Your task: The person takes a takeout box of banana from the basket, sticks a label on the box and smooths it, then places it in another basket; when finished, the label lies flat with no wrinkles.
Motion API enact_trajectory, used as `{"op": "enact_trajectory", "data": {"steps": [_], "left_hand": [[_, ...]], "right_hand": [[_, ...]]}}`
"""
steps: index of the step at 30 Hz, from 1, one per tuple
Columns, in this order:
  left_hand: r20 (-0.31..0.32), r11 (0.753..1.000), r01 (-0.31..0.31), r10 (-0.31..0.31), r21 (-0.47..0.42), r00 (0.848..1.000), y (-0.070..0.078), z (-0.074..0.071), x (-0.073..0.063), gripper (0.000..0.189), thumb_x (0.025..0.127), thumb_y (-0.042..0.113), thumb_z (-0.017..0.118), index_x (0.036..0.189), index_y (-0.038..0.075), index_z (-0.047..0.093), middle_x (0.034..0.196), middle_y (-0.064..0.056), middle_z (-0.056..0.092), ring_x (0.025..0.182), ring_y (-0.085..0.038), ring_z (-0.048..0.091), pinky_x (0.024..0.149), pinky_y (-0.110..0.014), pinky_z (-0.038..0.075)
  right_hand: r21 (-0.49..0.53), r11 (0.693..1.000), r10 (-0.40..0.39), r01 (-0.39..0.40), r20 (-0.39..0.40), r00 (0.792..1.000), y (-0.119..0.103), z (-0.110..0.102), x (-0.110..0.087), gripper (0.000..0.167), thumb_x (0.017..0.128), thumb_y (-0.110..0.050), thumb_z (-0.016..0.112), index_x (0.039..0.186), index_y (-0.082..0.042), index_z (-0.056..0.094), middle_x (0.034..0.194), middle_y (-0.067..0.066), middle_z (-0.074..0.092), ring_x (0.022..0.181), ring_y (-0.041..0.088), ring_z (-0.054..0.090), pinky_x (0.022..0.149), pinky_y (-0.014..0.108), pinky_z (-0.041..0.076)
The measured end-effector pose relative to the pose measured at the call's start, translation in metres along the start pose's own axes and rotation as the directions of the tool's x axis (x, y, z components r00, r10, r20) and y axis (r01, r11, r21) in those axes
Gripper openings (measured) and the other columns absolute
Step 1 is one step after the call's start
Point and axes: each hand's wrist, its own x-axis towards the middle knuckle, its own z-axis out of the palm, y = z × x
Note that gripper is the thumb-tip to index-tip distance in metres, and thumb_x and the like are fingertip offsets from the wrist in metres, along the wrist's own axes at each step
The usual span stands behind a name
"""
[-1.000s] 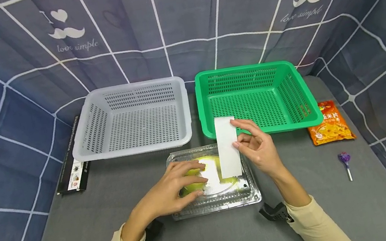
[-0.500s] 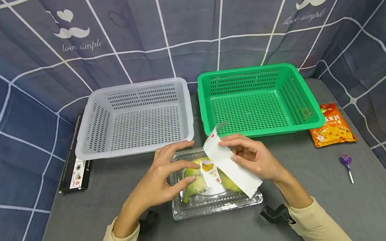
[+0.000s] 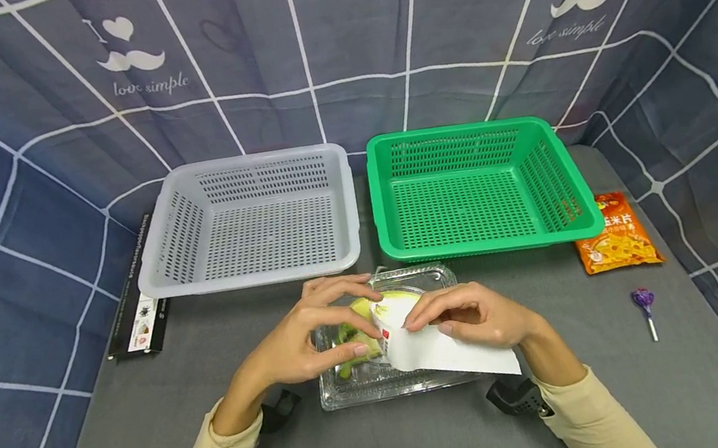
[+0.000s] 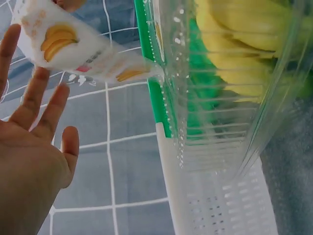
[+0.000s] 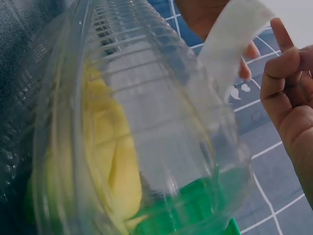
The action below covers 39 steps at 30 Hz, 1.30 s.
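Observation:
A clear plastic clamshell box lies on the grey table, with yellow-green bananas visible through its walls. A white paper label strip stands up from the lid and bends over toward the right. Banana pictures show on the strip's other face in the left wrist view. My right hand pinches the strip between thumb and fingers above the box's right half. Over the box's left side is my left hand, its fingers spread and relaxed, fingertips right at the strip's left edge.
Behind the box stand a grey-white basket and a green basket. A black carton lies at the left. On the right are an orange snack bag and a purple lollipop. Tile-patterned cloth walls the back and sides.
The right hand has carried the label strip down and swung its free end to the right. The strip's printed face has turned up near the lid. The left hand stays close beside it.

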Motion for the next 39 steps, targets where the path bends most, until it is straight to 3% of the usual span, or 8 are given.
{"op": "enact_trajectory", "data": {"steps": [5, 10, 16, 19, 25, 30, 33, 39], "left_hand": [[-0.008, 0.999, 0.003, -0.004, -0.041, 1.0, -0.001, -0.001, -0.003, 0.022, 0.081, 0.014, 0.077, 0.101, 0.023, 0.076, 0.105, 0.008, 0.064, 0.112, -0.015, 0.053, 0.103, -0.042, 0.028], [-0.021, 0.989, 0.002, -0.005, -0.151, 1.0, -0.002, -0.001, -0.007, 0.026, 0.081, 0.009, 0.078, 0.106, 0.014, 0.075, 0.101, 0.003, 0.06, 0.097, -0.013, 0.054, 0.083, -0.028, 0.046], [-0.026, 0.978, 0.018, -0.024, -0.209, 0.999, -0.002, -0.001, -0.012, 0.029, 0.08, 0.006, 0.079, 0.109, 0.009, 0.074, 0.105, -0.002, 0.059, 0.094, -0.015, 0.056, 0.073, -0.024, 0.05], [-0.028, 0.973, 0.039, -0.046, -0.226, 0.999, -0.001, -0.002, -0.018, 0.03, 0.079, 0.004, 0.079, 0.109, 0.008, 0.074, 0.105, -0.003, 0.059, 0.093, -0.015, 0.056, 0.07, -0.024, 0.051], [-0.034, 0.965, 0.077, -0.088, -0.249, 0.996, -0.002, -0.004, -0.033, 0.035, 0.078, 0.004, 0.08, 0.112, 0.008, 0.073, 0.108, -0.004, 0.058, 0.087, -0.013, 0.057, 0.063, -0.023, 0.052], [-0.066, 0.968, 0.052, -0.07, -0.245, 0.995, -0.003, -0.008, -0.043, 0.038, 0.077, 0.001, 0.08, 0.113, 0.007, 0.072, 0.109, -0.006, 0.058, 0.087, -0.014, 0.057, 0.062, -0.023, 0.051], [-0.078, 0.97, 0.051, -0.071, -0.237, 0.994, -0.001, -0.009, -0.05, 0.04, 0.076, -0.001, 0.08, 0.114, 0.006, 0.071, 0.109, -0.007, 0.059, 0.088, -0.015, 0.057, 0.063, -0.023, 0.051], [0.006, 0.964, 0.172, -0.174, -0.204, 0.985, 0.004, -0.001, -0.077, 0.036, 0.081, 0.01, 0.08, 0.116, 0.01, 0.071, 0.11, -0.002, 0.06, 0.09, -0.012, 0.057, 0.07, -0.023, 0.051]], "right_hand": [[0.028, 1.0, -0.007, 0.008, -0.025, 1.0, 0.0, -0.004, -0.004, 0.046, 0.086, 0.025, 0.044, 0.125, 0.006, 0.06, 0.128, 0.007, 0.062, 0.122, 0.017, 0.055, 0.098, 0.026, 0.047], [0.049, 0.998, 0.037, -0.033, -0.086, 0.996, 0.0, -0.009, -0.012, 0.044, 0.088, 0.021, 0.047, 0.126, 0.005, 0.06, 0.128, 0.003, 0.062, 0.114, 0.012, 0.057, 0.078, 0.022, 0.049], [0.104, 0.993, 0.059, -0.048, -0.103, 0.993, 0.0, -0.013, -0.016, 0.05, 0.088, 0.022, 0.047, 0.133, 0.002, 0.056, 0.125, 0.005, 0.063, 0.073, 0.013, 0.048, 0.054, 0.03, 0.038], [0.129, 0.991, 0.046, -0.035, -0.085, 0.995, 0.0, -0.015, -0.018, 0.055, 0.087, 0.024, 0.046, 0.138, 0.005, 0.05, 0.128, 0.008, 0.063, 0.07, 0.016, 0.047, 0.059, 0.027, 0.044], [0.131, 0.988, 0.084, -0.076, -0.061, 0.995, 0.001, -0.017, -0.023, 0.054, 0.087, 0.023, 0.05, 0.139, 0.01, 0.045, 0.134, 0.011, 0.06, 0.113, 0.017, 0.059, 0.082, 0.023, 0.05], [0.088, 0.988, 0.133, -0.123, -0.116, 0.984, 0.003, -0.018, -0.028, 0.049, 0.088, 0.02, 0.053, 0.136, 0.01, 0.049, 0.133, 0.008, 0.061, 0.104, 0.013, 0.058, 0.077, 0.022, 0.051], [0.028, 0.995, 0.101, -0.098, -0.139, 0.985, 0.004, -0.02, -0.03, 0.049, 0.088, 0.019, 0.055, 0.135, 0.01, 0.049, 0.134, 0.009, 0.059, 0.1, 0.015, 0.057, 0.081, 0.026, 0.051], [-0.168, 0.983, 0.052, -0.077, -0.149, 0.988, 0.004, -0.024, -0.034, 0.063, 0.078, 0.019, 0.066, 0.137, 0.009, 0.048, 0.143, 0.02, 0.05, 0.133, 0.025, 0.044, 0.111, 0.03, 0.036]]}}
